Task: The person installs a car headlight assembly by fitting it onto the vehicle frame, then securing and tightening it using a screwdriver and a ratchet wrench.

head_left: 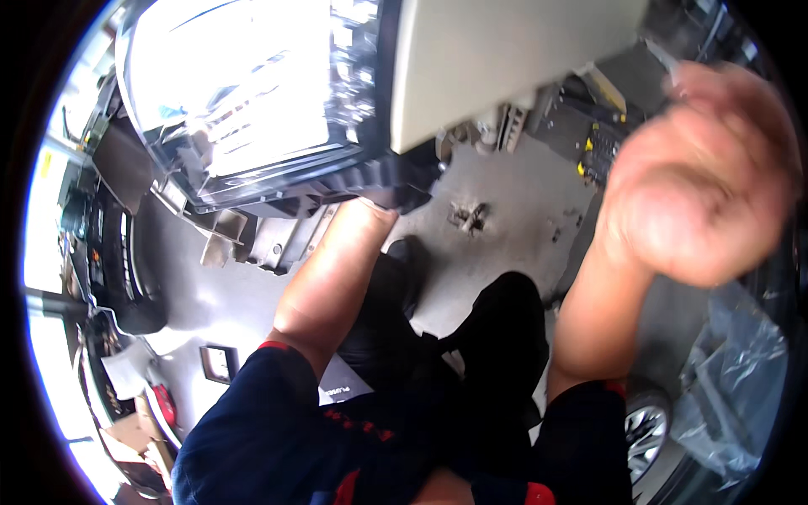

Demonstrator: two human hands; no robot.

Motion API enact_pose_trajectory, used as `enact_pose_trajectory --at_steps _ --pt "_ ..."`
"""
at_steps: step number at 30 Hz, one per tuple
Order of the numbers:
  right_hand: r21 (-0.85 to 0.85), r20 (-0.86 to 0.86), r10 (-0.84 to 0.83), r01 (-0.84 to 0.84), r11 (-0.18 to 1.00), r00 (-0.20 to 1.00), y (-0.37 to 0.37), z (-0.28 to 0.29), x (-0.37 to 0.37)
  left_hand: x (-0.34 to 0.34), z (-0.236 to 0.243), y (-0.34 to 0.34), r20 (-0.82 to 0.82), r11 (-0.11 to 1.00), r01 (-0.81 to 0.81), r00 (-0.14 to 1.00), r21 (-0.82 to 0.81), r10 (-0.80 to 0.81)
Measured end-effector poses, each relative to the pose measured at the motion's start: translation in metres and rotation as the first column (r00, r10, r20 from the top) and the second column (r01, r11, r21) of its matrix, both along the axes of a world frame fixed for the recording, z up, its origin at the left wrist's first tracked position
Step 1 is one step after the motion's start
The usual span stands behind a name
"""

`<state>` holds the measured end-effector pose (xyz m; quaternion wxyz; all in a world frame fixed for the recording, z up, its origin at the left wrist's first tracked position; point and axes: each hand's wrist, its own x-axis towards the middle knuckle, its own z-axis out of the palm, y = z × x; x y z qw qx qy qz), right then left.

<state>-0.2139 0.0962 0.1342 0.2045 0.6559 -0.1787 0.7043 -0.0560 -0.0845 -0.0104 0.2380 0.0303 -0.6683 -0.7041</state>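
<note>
A large vehicle headlight [353, 93] with a clear, glaring lens and black housing fills the upper left, right beside a cream body panel [513, 63]. My left hand [376, 210] reaches up under the lower edge of that housing. Only its wrist end shows; the fingers are hidden behind the black plastic. Raised at the upper right, close to the camera, is my right hand [699, 177], blurred and curled closed. Whatever its fingers hold, if anything, cannot be made out. It is apart from the headlight and the panel.
Metal brackets [290, 240] show below the headlight. A dark bumper [126, 261] stands at left, above a cardboard box [130, 433]. A black tool case with yellow latches [599, 151], a clear plastic sheet [732, 379] and a wheel [646, 433] are at right. Small debris [470, 217] lies on the floor.
</note>
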Motion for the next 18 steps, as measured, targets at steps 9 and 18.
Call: enact_pose_trajectory --at_steps 9,18 --pt "0.092 -0.069 -0.355 0.360 0.928 0.932 -0.074 0.034 0.075 -0.001 -0.007 -0.014 -0.166 0.988 -0.133 0.976 0.075 0.144" --pt "-0.033 -0.214 -0.820 0.835 0.549 0.531 -0.088 0.020 0.081 -0.006 -0.008 0.000 -0.227 0.986 -0.130 0.962 0.106 0.152"
